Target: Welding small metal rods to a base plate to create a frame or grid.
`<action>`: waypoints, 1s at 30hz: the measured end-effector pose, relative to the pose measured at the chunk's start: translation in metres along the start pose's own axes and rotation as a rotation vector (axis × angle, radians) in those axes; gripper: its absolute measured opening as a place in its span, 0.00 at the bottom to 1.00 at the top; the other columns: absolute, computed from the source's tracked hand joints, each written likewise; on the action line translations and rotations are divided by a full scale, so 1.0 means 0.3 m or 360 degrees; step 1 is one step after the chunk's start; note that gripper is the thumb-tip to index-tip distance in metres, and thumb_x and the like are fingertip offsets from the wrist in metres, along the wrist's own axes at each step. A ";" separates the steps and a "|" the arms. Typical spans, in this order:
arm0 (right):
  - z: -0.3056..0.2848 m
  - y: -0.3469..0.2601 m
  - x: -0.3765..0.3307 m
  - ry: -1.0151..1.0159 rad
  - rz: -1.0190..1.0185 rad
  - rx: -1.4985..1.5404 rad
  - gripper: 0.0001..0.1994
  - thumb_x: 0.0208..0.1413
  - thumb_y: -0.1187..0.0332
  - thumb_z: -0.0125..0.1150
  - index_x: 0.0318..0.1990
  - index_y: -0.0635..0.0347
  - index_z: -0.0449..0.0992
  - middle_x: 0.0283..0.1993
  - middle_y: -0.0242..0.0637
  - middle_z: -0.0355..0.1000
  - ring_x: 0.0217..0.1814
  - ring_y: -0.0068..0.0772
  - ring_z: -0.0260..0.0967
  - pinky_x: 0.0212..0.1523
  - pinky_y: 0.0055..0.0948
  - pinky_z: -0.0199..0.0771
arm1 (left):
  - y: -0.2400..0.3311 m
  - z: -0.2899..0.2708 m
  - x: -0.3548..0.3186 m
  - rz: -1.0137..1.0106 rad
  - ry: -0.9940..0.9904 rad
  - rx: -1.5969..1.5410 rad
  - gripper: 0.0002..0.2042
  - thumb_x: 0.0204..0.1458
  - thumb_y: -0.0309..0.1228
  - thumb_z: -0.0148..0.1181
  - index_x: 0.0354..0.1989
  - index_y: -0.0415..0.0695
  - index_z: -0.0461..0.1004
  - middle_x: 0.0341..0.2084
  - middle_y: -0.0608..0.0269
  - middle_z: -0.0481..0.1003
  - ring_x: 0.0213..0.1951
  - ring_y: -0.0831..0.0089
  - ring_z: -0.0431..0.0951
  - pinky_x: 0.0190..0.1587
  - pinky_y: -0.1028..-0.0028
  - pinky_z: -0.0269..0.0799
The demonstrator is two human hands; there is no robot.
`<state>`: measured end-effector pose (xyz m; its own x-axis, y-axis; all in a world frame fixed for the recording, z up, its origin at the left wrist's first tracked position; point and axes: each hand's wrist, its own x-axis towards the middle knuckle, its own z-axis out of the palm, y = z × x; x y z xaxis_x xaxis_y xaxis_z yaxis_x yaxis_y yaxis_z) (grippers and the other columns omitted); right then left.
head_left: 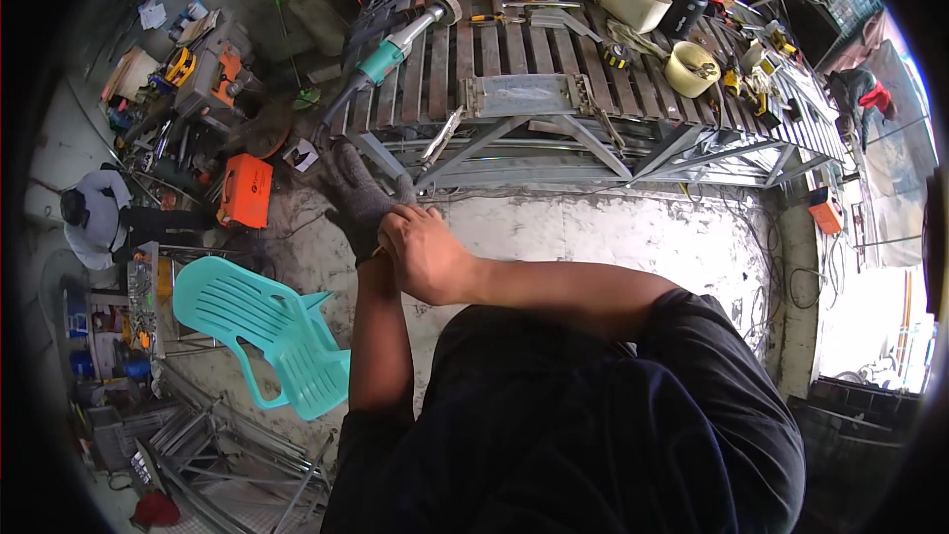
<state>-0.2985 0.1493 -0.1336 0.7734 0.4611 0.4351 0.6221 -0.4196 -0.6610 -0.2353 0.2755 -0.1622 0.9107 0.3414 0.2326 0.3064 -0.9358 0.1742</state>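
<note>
My left hand [356,188] wears a dark grey knit work glove [374,206], its fingers stretched out and apart toward the bench. My right hand [427,252] is bare and crosses over to the left wrist. Its fingers are closed on the glove's cuff, and the fingertips are partly hidden. Beyond the gloved hand, a teal and grey angle grinder [384,59] with a round wheel lies on the left end of the slatted workbench [410,89]. Neither hand touches it.
A turquoise plastic chair [259,309] stands to my left, an orange machine [245,191] beyond it. Tools, a pale yellow bucket [690,72] and a white bin [633,5] crowd the bench. One person [97,210] is at far left, another [862,99] at far right. Cables [776,257] trail on the right.
</note>
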 end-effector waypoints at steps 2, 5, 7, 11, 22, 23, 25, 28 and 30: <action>-0.001 0.013 0.015 -0.0257 0.0069 -0.0035 0.09 0.64 0.67 0.53 0.43 0.64 0.73 0.46 0.50 0.71 0.52 0.53 0.70 0.54 0.48 0.63 | -0.003 0.040 -0.005 0.0319 0.0376 -0.0321 0.51 0.50 0.55 0.67 0.78 0.48 0.49 0.78 0.48 0.47 0.78 0.37 0.41 0.66 0.28 0.57; 0.024 0.098 0.033 -0.0435 0.0012 -0.0018 0.14 0.67 0.58 0.54 0.40 0.61 0.77 0.44 0.50 0.75 0.52 0.54 0.72 0.56 0.51 0.62 | 0.008 0.049 -0.008 0.0422 0.0358 -0.0048 0.52 0.48 0.62 0.65 0.77 0.48 0.52 0.79 0.50 0.44 0.78 0.40 0.42 0.64 0.27 0.56; 0.004 0.135 0.063 -0.0832 -0.0100 -0.0128 0.19 0.67 0.53 0.55 0.39 0.60 0.80 0.44 0.52 0.77 0.53 0.57 0.76 0.57 0.56 0.68 | -0.032 0.096 -0.002 0.0425 0.0235 0.0266 0.52 0.47 0.67 0.62 0.77 0.50 0.54 0.80 0.52 0.43 0.79 0.42 0.42 0.63 0.25 0.56; 0.053 0.110 0.130 -0.1055 -0.0360 -0.0402 0.12 0.57 0.61 0.62 0.37 0.62 0.82 0.38 0.50 0.80 0.46 0.56 0.81 0.45 0.47 0.82 | -0.152 0.312 -0.054 0.0287 0.0010 0.0508 0.43 0.60 0.52 0.53 0.80 0.50 0.45 0.80 0.49 0.42 0.79 0.47 0.42 0.72 0.32 0.44; 0.332 -0.078 0.119 -0.0437 -0.0112 0.0069 0.09 0.53 0.76 0.59 0.41 0.65 0.68 0.33 0.56 0.77 0.36 0.60 0.78 0.36 0.59 0.74 | -0.407 -0.112 -0.028 -0.0167 0.1372 -0.0908 0.56 0.46 0.50 0.77 0.73 0.30 0.48 0.68 0.33 0.56 0.69 0.38 0.58 0.74 0.50 0.50; 0.349 -0.115 0.133 -0.0446 0.0124 0.0185 0.13 0.53 0.74 0.60 0.45 0.68 0.67 0.33 0.62 0.76 0.37 0.68 0.75 0.41 0.60 0.73 | -0.454 -0.135 -0.035 -0.0443 0.1299 -0.0981 0.53 0.49 0.45 0.76 0.73 0.29 0.47 0.69 0.36 0.55 0.69 0.43 0.60 0.74 0.53 0.50; 0.370 -0.209 0.147 -0.0566 0.0109 0.0175 0.17 0.52 0.73 0.62 0.48 0.68 0.68 0.38 0.61 0.77 0.41 0.66 0.76 0.45 0.57 0.75 | -0.538 -0.171 -0.046 -0.0421 0.1565 -0.1054 0.48 0.51 0.41 0.75 0.70 0.27 0.50 0.65 0.39 0.59 0.67 0.48 0.61 0.71 0.55 0.54; 0.471 -0.245 0.131 -0.0538 -0.0106 0.0230 0.21 0.52 0.70 0.64 0.54 0.67 0.72 0.46 0.54 0.78 0.47 0.61 0.77 0.51 0.54 0.76 | -0.627 -0.197 -0.082 -0.0388 0.1766 -0.1056 0.39 0.56 0.34 0.71 0.68 0.28 0.54 0.62 0.46 0.62 0.66 0.58 0.63 0.68 0.59 0.60; 0.540 -0.251 0.131 -0.0506 -0.0417 0.0185 0.19 0.52 0.70 0.64 0.51 0.66 0.75 0.48 0.52 0.77 0.46 0.59 0.77 0.53 0.51 0.74 | -0.689 -0.181 -0.082 -0.0469 0.1823 -0.1720 0.37 0.57 0.32 0.71 0.70 0.33 0.56 0.65 0.51 0.60 0.67 0.62 0.62 0.68 0.60 0.62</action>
<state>-0.3348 0.3258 -0.1657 0.5034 0.7661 0.3996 0.7605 -0.1733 -0.6257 -0.3359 0.4653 -0.1521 0.0277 0.8382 0.5446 -0.3580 -0.5004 0.7884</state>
